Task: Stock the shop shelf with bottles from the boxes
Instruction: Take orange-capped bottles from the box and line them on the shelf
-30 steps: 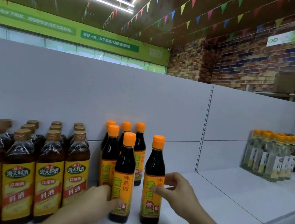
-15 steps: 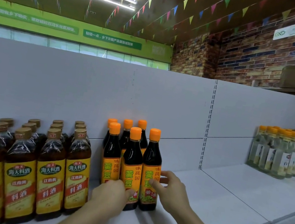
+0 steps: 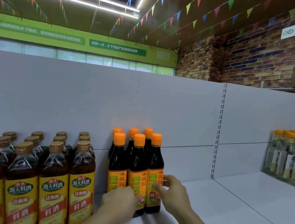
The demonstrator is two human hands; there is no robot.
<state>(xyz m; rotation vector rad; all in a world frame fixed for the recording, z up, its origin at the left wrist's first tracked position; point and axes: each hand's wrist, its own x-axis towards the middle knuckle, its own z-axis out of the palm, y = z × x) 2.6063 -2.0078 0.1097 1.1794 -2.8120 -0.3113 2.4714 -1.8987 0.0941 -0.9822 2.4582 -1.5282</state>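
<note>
Standing upright on the white metal shelf [image 3: 223, 214], directly ahead of both hands, the rightmost dark orange-capped glass bottle [image 3: 155, 164] is pinched at its label by the nearer right hand [image 3: 172, 194], while the neighbouring bottle [image 3: 137, 169] is gripped low by the left hand [image 3: 120, 200].

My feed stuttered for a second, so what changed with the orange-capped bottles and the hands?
The right front bottle, held by the right hand, slid left and back, closing the gap to the middle front bottle, which the left hand pushed back toward the row. They now stand tight together. Both hands kept their hold; the gold-capped bottles and the pale bottles far right did not move.
</note>
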